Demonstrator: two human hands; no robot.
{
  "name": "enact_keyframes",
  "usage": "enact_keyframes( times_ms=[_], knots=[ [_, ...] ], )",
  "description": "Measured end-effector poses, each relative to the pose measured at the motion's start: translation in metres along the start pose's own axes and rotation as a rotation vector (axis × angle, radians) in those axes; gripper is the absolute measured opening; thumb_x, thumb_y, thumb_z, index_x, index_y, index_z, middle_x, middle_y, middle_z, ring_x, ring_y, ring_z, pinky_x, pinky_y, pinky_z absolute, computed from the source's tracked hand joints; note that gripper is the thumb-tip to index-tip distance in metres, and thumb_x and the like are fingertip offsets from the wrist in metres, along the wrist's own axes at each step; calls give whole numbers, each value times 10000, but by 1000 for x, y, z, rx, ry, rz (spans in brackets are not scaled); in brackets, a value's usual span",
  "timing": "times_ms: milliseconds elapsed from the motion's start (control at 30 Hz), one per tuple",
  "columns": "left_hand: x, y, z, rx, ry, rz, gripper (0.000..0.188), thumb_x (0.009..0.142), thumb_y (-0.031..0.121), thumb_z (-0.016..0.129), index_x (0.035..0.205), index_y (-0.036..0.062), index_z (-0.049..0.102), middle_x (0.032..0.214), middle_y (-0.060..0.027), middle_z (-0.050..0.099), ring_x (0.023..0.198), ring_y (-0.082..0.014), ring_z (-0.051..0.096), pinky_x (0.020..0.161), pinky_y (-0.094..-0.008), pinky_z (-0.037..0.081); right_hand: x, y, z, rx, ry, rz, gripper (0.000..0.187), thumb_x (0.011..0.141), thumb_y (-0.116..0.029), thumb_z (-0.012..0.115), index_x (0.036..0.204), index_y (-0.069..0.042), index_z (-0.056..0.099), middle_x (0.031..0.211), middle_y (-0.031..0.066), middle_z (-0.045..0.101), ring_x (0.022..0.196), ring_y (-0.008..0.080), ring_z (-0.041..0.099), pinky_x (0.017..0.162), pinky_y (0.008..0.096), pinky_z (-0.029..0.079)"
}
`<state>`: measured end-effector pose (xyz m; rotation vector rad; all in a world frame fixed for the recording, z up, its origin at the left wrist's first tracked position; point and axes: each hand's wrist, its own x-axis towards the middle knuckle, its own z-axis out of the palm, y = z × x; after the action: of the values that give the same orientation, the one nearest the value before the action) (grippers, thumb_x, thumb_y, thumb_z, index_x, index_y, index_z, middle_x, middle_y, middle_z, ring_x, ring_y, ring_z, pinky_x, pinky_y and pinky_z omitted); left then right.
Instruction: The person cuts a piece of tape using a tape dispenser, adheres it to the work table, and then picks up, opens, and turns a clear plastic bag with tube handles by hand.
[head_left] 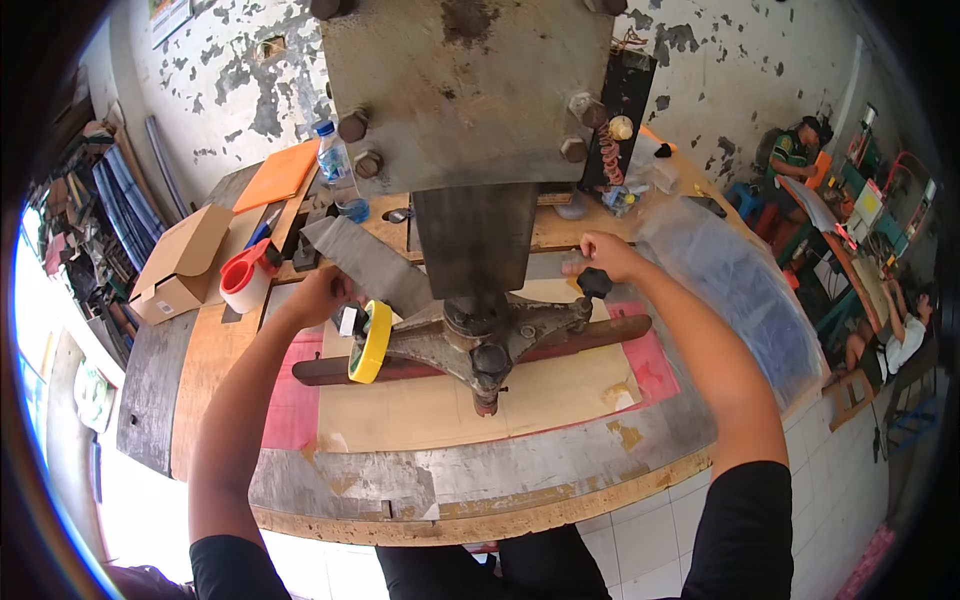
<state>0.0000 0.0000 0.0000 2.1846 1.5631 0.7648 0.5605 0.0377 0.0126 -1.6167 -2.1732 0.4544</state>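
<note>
A heavy metal press (470, 110) stands in front of me, its dark ram running down to a three-armed bracket (480, 335). Under the bracket lies a long dark red bar (430, 366), above a cream sheet (400, 415) with pink sheet (292, 395) showing at both ends. A yellow tape roll (371, 342) hangs at the bracket's left arm. My left hand (326, 297) is closed behind that roll, next to a grey strip (370, 262); whatever its fingers pinch is hidden. My right hand (612, 258) is closed behind the black knob (595, 283), its fingertips blurred.
Left of the press are a cardboard box (180, 265), a red tape dispenser (250, 275), an orange folder (277, 175) and a water bottle (340, 170). Clear plastic sheeting (730, 280) covers the table's right side. Two people sit at benches far right.
</note>
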Motion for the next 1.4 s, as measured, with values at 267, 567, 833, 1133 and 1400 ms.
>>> enact_keyframes(
  times_ms=[267,567,833,1133,1400],
  knots=[
    [-16,17,5,17,-46,27,306,830,252,823,874,8,644,695,-66,634,645,-171,573,624,-318,472,4,-7,12,-124,22,-1,620,752,-623,782,679,-58,539,662,101,597,616,263,572,622,389,473],
    [-42,17,-29,76,-94,134,239,811,39,682,1050,31,683,878,-74,683,789,-181,651,723,-312,529,-16,3,-22,-66,-267,-101,389,733,-299,873,856,-58,595,797,81,622,754,190,601,663,362,492],
    [-172,90,-93,63,177,-42,278,826,-12,645,1098,42,667,1006,-85,680,969,-213,663,815,-358,537,-158,-18,-67,270,410,-52,97,910,-122,604,922,-29,627,875,67,627,816,188,590,776,330,489],
    [-393,276,52,-685,-299,72,342,1017,170,596,1316,5,588,1169,-115,702,1064,-190,682,935,-337,528,-418,-229,68,788,247,-328,209,801,42,773,975,-29,682,1005,106,721,876,200,702,804,321,567],
    [-463,288,150,-1094,-120,-366,391,1040,226,574,1338,-24,533,1091,-77,691,966,-133,665,872,-281,532,-441,-272,141,481,-46,-525,428,766,-151,829,1164,-95,683,1000,59,642,998,254,610,891,393,469]
  ],
)
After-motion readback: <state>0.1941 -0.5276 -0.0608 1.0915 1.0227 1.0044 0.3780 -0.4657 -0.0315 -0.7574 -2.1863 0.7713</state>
